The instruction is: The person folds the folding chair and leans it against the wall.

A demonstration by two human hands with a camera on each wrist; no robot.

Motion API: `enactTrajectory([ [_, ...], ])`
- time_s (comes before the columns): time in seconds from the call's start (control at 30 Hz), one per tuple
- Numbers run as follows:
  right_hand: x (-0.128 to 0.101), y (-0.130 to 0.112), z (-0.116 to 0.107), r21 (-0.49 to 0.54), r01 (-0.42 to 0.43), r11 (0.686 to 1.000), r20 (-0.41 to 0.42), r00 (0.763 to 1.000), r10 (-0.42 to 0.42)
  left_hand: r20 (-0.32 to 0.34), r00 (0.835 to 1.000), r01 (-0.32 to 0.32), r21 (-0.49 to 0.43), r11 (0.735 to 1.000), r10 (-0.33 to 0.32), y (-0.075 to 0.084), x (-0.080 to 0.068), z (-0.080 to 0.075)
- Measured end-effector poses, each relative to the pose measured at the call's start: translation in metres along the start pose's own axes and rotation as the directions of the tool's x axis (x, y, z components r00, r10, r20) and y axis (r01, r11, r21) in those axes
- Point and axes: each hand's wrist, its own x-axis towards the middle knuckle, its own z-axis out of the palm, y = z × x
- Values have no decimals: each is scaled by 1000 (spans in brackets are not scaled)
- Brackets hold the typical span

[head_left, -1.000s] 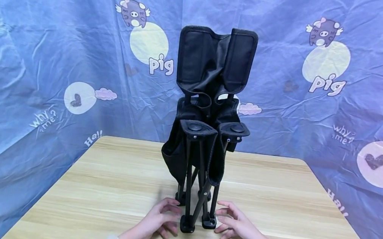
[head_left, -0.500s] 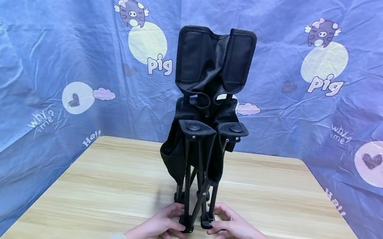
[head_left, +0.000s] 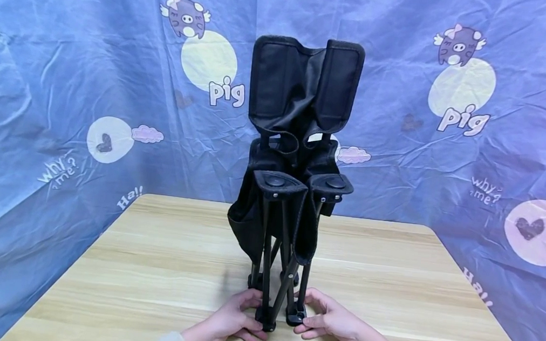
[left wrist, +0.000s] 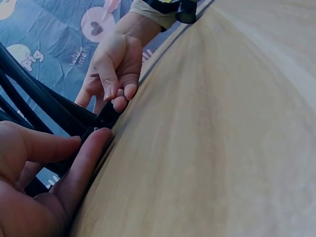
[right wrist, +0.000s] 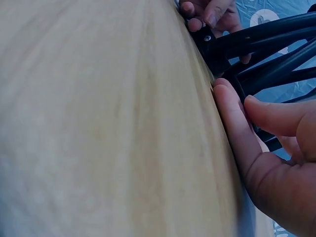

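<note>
Both hands, left hand [head_left: 232, 321] and right hand [head_left: 333, 322], pinching front feet of folded chair [head_left: 296, 156]; unfolding not yet begun.

The head cam looks from above and in front, facing forward and a bit down over the wooden table [head_left: 157, 268], far enough to show the whole folded chair [head_left: 293, 183] and the blue backdrop [head_left: 67, 66]. The left wrist cam sits very low and very near the table surface [left wrist: 222, 138], looking across toward the right hand [left wrist: 116, 64]. The right wrist cam is equally low and close, facing opposite way, toward the left hand [right wrist: 210, 12]. All 3 views share the chair's front feet [head_left: 267, 321] btw the hands.
</note>
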Motion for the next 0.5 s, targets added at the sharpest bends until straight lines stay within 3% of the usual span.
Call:
enactTrajectory([
  [0.5, 6, -4, 4, -11, -41, 999, -90, 995, 40, -71, 997, -1, 64, 998, 6, 0, 7, 3],
])
